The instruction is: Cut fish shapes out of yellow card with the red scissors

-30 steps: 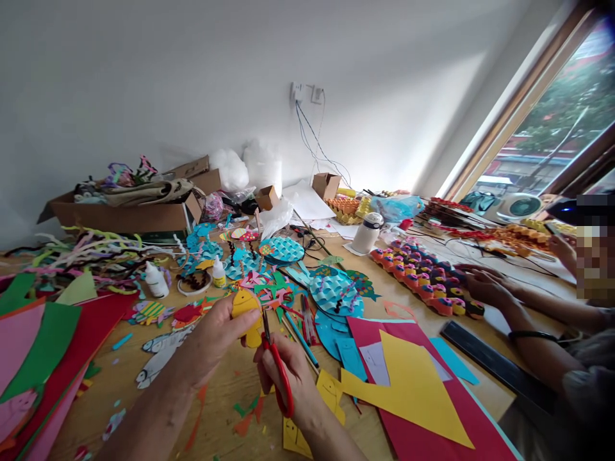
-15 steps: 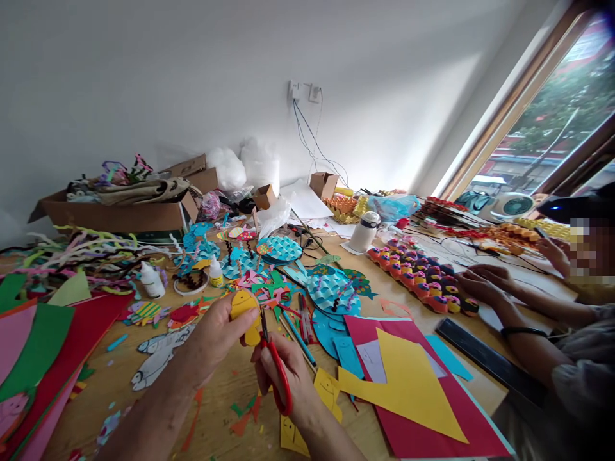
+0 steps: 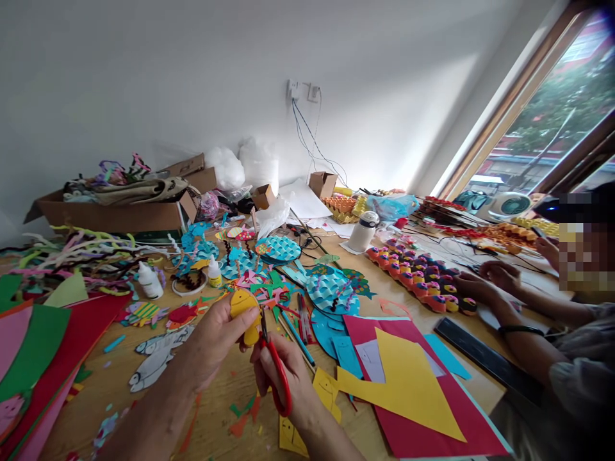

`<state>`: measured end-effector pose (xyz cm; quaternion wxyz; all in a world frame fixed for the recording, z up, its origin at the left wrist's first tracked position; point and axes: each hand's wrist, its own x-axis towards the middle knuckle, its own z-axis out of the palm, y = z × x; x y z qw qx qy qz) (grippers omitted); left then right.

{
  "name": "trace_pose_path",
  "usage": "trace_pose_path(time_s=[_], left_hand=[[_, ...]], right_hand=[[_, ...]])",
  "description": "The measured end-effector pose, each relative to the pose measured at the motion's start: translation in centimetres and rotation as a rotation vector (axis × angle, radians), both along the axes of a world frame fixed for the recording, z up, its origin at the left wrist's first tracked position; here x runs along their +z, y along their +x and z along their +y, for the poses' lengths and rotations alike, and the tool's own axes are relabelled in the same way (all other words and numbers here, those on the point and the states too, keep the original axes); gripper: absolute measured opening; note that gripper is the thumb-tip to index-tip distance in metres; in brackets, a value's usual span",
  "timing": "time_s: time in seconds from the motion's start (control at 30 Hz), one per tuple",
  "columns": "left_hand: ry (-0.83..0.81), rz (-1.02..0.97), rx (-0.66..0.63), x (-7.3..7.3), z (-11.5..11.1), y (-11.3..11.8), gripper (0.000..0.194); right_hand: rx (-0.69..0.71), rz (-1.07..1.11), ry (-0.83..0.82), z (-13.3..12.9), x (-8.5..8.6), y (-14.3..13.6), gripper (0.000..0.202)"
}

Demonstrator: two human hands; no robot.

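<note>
My left hand (image 3: 218, 339) pinches a yellow paper fish (image 3: 243, 303) that has a drawn eye and mouth line. Closed round red-handled scissors (image 3: 277, 378) is my right hand (image 3: 293, 374), just to the right of the fish. The dark blades point up and lie against the fish's right edge; whether they bite into the paper I cannot tell. Below my right hand, yellow paper pieces (image 3: 328, 394) with drawn outlines lie on the wooden table (image 3: 216, 416). Orange and green paper scraps (image 3: 240, 422) are scattered under my hands.
Red card (image 3: 398, 429) carries a large yellow sheet (image 3: 418, 384) at right. Glue bottles (image 3: 150, 282), blue woven-paper fish (image 3: 331, 289) and pens (image 3: 305, 320) stand or lie ahead. At right, another person's hands (image 3: 485, 288) are by a painted egg tray (image 3: 418, 278).
The yellow fish has shifted slightly in my left hand, with its lower part turned a little. My right hand and the scissors stay almost in place. The other person's far hand has lifted slightly.
</note>
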<state>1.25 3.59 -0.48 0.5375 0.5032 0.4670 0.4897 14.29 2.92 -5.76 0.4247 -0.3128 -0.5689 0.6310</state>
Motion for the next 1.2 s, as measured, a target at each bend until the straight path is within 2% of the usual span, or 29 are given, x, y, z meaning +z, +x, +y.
trace_pose_path(time_s=[0.27,0.6,0.8,1.2], left_hand=[[0.044,0.087,0.041,0.15,-0.04,0.34,0.020],[0.041,0.125,0.069,0.17,-0.11,0.75,0.019],[0.029,0.143,0.078,0.36,0.00,0.75,0.019],[0.043,0.163,0.018,0.36,-0.03,0.05,0.020]], right_hand=[[-0.002,0.029,0.006,0.00,-0.26,-0.06,0.051],[-0.021,0.031,-0.020,-0.08,0.29,-0.14,0.051],[-0.029,0.007,-0.029,-0.11,0.07,-0.18,0.053],[-0.019,0.005,-0.054,-0.15,0.45,-0.12,0.054]])
